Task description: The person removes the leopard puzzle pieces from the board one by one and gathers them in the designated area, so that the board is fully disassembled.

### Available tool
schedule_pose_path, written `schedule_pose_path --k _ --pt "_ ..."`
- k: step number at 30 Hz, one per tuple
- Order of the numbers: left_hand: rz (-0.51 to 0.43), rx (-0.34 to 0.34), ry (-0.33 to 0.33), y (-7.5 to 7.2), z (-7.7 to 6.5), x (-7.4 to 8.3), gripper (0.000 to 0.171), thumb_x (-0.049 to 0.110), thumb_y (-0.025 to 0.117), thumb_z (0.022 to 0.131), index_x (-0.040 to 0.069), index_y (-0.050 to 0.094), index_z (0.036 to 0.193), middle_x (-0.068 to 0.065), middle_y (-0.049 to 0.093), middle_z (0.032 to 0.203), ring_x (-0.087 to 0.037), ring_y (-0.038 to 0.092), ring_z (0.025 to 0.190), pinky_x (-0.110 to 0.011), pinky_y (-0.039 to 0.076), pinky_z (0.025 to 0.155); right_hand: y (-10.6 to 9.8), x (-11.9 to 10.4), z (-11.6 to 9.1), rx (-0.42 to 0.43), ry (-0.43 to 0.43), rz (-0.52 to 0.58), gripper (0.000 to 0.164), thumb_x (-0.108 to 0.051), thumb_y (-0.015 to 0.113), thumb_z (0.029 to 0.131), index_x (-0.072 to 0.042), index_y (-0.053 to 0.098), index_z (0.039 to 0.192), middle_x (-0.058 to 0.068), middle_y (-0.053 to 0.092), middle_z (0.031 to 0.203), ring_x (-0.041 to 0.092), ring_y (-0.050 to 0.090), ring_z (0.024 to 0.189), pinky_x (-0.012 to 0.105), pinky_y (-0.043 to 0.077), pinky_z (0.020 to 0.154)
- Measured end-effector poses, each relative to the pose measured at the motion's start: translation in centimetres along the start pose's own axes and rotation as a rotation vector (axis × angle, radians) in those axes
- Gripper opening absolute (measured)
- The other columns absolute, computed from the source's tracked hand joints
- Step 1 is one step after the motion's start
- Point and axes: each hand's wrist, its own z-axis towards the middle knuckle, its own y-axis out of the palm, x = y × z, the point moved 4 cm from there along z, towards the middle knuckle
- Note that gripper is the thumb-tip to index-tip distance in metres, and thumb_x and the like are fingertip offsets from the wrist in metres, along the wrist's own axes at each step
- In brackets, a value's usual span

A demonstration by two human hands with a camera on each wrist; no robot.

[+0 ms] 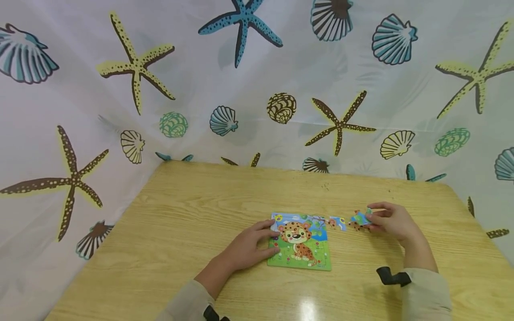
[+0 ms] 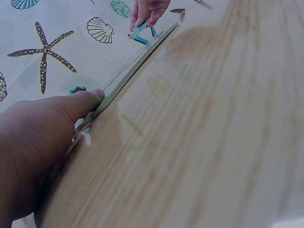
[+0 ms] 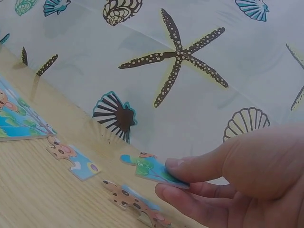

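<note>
1. The held puzzle piece (image 3: 151,170), blue with a green leaf, is just above the table (image 1: 180,232), right of the puzzle. Its long axis slants from the pinching fingers toward the puzzle; a rounded blue tab leads, picture face up.
2. The right hand (image 1: 395,223) pinches one end between thumb and fingers, nearly closed – probably so the tabbed end stays free and visible.
3. Two loose pieces lie near it: a sky-and-ear piece (image 1: 337,223) beside the puzzle's right edge, and a spotted piece (image 3: 135,204) near the held one, likely left there for easy reach.
4. The puzzle (image 1: 298,254) lies flat, leopard's head away from the person, feet nearer; it is almost square, with no clear long axis.
5. The left hand (image 1: 249,245) rests spread and slightly bent on its left edge, not gripping – presumably steadying it.
6. Beyond hangs a cloth (image 1: 257,89) printed with starfish and shells.
</note>
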Motion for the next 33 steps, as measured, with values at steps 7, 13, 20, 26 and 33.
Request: schedule_pose_path --k 7,13,20,26,33 --pt "0.008 0.006 0.002 0.2 0.0 -0.1 0.046 0.042 0.068 0.095 0.017 0.065 0.134 -0.006 0.039 0.159 -0.033 0.038 0.147 -0.054 0.036 0.117 -0.9 0.3 -0.4 0.025 -0.007 -0.004 0.055 -0.012 0.062 0.100 0.009 0.040 0.145 0.003 0.063 0.101 0.011 0.071 0.080 0.028 0.062 0.077" --pt "0.004 0.009 0.007 0.3 0.1 -0.4 0.046 0.043 0.068 0.095 0.017 0.066 0.133 -0.006 0.040 0.159 -0.033 0.038 0.146 -0.054 0.038 0.115 -1.6 0.7 -0.5 0.029 0.012 0.029 0.055 -0.012 0.062 0.100 0.008 0.040 0.146 -0.001 0.063 0.101 0.010 0.071 0.082 0.028 0.061 0.080" --pt "0.004 0.007 0.004 0.5 0.2 -0.6 0.047 0.044 0.068 0.094 0.018 0.065 0.133 -0.005 0.039 0.160 -0.032 0.038 0.147 -0.053 0.037 0.116 -2.4 1.3 -0.8 0.053 0.030 0.043 0.057 -0.011 0.062 0.099 0.009 0.039 0.147 0.000 0.062 0.102 0.009 0.071 0.080 0.027 0.061 0.079" --pt "0.003 0.007 0.009 0.3 0.1 -0.4 0.046 0.042 0.068 0.094 0.017 0.066 0.133 -0.006 0.039 0.159 -0.032 0.038 0.147 -0.054 0.038 0.116 -2.7 1.8 -0.8 0.055 0.042 0.066 0.058 -0.010 0.063 0.099 0.009 0.037 0.148 -0.003 0.063 0.096 0.009 0.071 0.080 0.026 0.061 0.079" --pt "-0.004 0.009 0.021 0.2 0.0 -0.2 0.046 0.041 0.068 0.095 0.016 0.065 0.134 -0.008 0.039 0.159 -0.034 0.039 0.146 -0.055 0.039 0.115 -3.3 2.6 -0.9 0.094 0.104 0.077 0.063 -0.014 0.067 0.097 0.006 0.038 0.149 -0.003 0.061 0.101 0.005 0.069 0.080 0.025 0.061 0.079"
